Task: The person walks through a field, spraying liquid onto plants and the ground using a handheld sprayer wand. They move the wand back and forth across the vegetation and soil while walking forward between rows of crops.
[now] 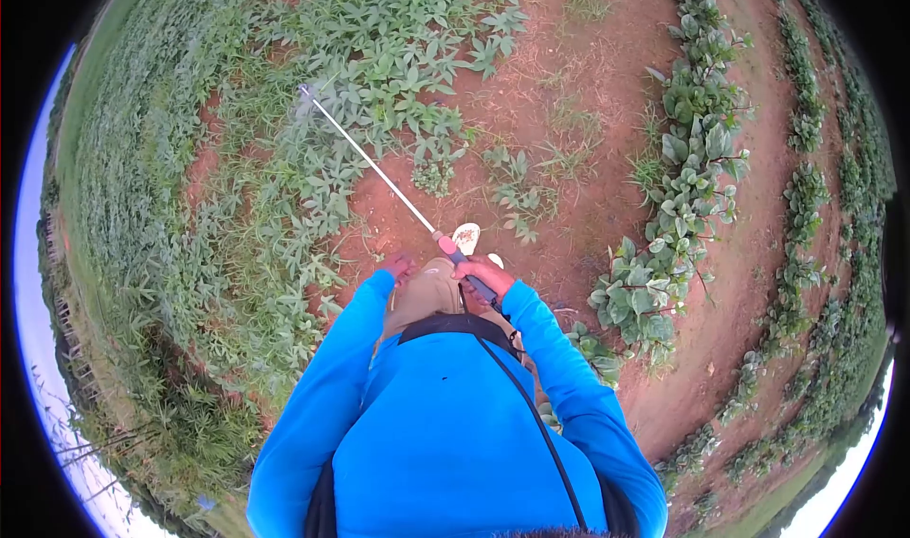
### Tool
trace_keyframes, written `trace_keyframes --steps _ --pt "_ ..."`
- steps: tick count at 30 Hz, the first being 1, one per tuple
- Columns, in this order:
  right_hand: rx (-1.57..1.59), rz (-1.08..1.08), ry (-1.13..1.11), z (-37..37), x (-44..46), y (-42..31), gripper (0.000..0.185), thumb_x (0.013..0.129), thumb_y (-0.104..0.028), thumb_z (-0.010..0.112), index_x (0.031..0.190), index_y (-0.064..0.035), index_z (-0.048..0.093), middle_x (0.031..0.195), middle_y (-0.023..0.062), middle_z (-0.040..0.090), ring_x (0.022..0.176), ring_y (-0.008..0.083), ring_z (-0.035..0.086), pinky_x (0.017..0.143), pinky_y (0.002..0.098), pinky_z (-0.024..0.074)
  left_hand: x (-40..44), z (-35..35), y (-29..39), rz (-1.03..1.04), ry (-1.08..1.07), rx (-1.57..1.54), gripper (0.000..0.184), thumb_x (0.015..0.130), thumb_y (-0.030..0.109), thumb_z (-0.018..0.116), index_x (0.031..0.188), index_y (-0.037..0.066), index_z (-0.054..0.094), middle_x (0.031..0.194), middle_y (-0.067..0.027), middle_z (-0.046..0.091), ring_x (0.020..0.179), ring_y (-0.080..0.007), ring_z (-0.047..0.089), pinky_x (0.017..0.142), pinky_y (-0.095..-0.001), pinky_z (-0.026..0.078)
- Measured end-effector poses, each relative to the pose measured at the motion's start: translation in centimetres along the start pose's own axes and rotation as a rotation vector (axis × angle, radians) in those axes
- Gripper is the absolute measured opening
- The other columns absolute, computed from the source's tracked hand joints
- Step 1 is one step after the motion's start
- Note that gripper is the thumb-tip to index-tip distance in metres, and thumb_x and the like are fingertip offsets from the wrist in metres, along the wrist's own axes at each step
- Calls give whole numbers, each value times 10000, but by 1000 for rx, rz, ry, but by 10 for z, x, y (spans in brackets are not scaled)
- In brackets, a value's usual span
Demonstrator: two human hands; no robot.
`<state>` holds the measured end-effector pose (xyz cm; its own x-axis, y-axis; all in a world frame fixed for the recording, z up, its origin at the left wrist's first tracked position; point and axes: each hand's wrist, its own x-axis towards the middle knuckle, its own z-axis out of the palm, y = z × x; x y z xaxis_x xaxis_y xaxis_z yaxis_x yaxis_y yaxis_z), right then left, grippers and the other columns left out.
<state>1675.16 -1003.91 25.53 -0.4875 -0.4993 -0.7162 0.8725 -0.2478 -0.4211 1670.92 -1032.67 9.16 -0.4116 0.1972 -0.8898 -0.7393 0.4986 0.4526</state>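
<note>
My right hand [487, 275] is wrapped round the grey and pink handle of a spray wand [384, 177]. From the handle, the thin white lance slants up and to the left. Its nozzle end is over the leafy green plants [379, 73], and a faint mist shows around the tip. My left hand [402, 268] hangs loosely beside my left thigh, with no object visible in it. Its fingers are small in view and look slightly apart.
A row of broad-leaved bushy plants [697, 149] runs along the right, with further rows beyond it. Reddish bare soil [559, 54] and grass tufts lie between. Dense low growth covers the left. A black hose or strap [540, 415] crosses my blue top.
</note>
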Motion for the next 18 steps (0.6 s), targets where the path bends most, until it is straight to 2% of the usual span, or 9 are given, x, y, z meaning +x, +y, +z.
trace_keyframes --steps 2,3,4,6,8,12,14,15,18 --pt "98 -23 94 -8 -10 -2 353 690 -290 605 968 -96 507 589 -7 442 461 82 406 381 239 288 6 -7 2 -90 -67 -66 142 842 237 473 852 110 534 628 2 512 441 -102 443 353 -271 308" --pt "141 -68 114 -17 -13 1 266 695 -293 603 858 -107 505 578 -12 429 422 81 371 357 239 284 10 -9 4 -93 -81 -55 142 842 237 473 852 110 534 628 2 512 441 -102 443 353 -271 308" --pt "153 -71 126 -27 -16 5 266 695 -293 603 858 -107 505 578 -12 429 422 81 371 357 239 284 17 -11 4 -123 -91 -26 135 832 234 494 846 105 531 628 -9 514 429 -111 438 351 -273 311" --pt "436 -4 155 -50 -28 10 224 701 -302 596 760 -120 480 566 -15 417 386 84 343 331 237 279 30 -11 -1 -162 -111 8 133 823 231 516 841 100 528 628 -20 517 417 -120 433 349 -276 314" --pt "567 2 211 -67 -47 5 229 704 -314 592 751 -122 478 562 -15 415 378 84 340 321 237 276 46 -10 0 -99 -96 -42 137 815 231 536 819 94 521 623 -33 514 416 -126 434 347 -275 300" --pt "866 -51 312 -122 -72 23 245 713 -340 571 726 -117 472 550 -8 415 361 93 347 309 241 283 70 8 41 -109 -117 17 143 820 235 518 816 93 524 633 -40 517 437 -128 442 357 -271 300" --pt "939 -165 324 -130 -96 -2 244 718 -333 557 734 -104 473 547 0 421 352 106 357 310 249 300 93 13 55 -54 -143 177 210 799 280 564 825 73 587 624 -43 548 491 -131 504 373 -277 362" --pt "1040 -234 275 -151 -96 7 241 722 -324 547 743 -95 475 546 6 423 346 118 360 314 260 314 105 13 61 -56 -151 176 210 799 280 564 825 73 587 624 -43 548 491 -131 504 373 -277 362" --pt "1018 -340 354 -187 -105 -5 256 724 -341 549 751 -99 470 542 1 407 362 116 367 320 258 313 132 16 88 -75 -234 27 230 798 297 572 814 68 590 628 -41 551 496 -128 507 403 -279 381"
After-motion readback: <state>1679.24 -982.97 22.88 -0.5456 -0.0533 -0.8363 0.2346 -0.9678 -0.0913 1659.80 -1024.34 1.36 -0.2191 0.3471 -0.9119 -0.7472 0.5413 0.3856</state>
